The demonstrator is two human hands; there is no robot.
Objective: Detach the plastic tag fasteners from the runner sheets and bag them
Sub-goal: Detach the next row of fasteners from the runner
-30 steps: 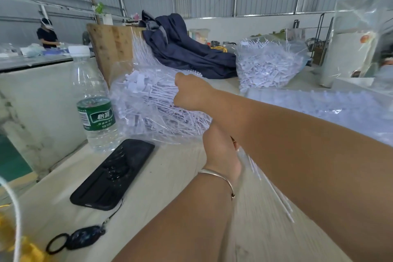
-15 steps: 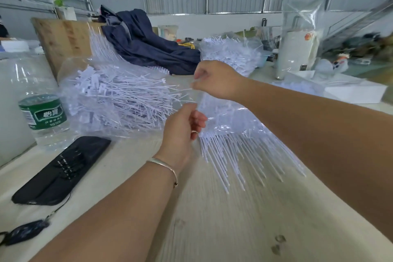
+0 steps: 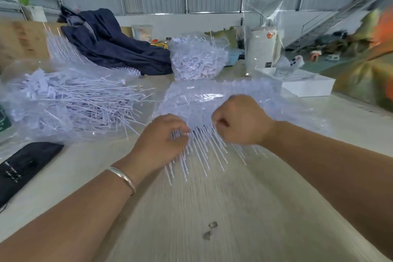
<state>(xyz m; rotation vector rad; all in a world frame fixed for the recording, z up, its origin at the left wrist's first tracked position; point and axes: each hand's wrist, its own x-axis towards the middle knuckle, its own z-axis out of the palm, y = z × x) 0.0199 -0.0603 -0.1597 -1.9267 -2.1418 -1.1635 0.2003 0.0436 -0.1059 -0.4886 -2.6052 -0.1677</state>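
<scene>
A stack of white runner sheets [image 3: 212, 100] lies on the table's middle, the thin fastener stems fanning toward me. My left hand [image 3: 161, 140] grips the near left edge of the stack, fingers curled into the stems. My right hand [image 3: 240, 121] pinches the near edge beside it, fist closed over the top sheet. A clear bag [image 3: 70, 102] full of loose detached fasteners lies to the left. A second filled bag [image 3: 197, 59] stands further back.
A dark blue garment [image 3: 114, 42] is heaped at the back. A black phone [image 3: 23, 166] lies at the left edge. A white box [image 3: 306, 83] and a wrapped white cylinder [image 3: 263, 49] sit at the back right. Two small scraps [image 3: 210, 229] lie near me.
Both hands came away from the left bag and dropped onto the runner stack in the middle. The view swung right, putting the water bottle out of frame.
</scene>
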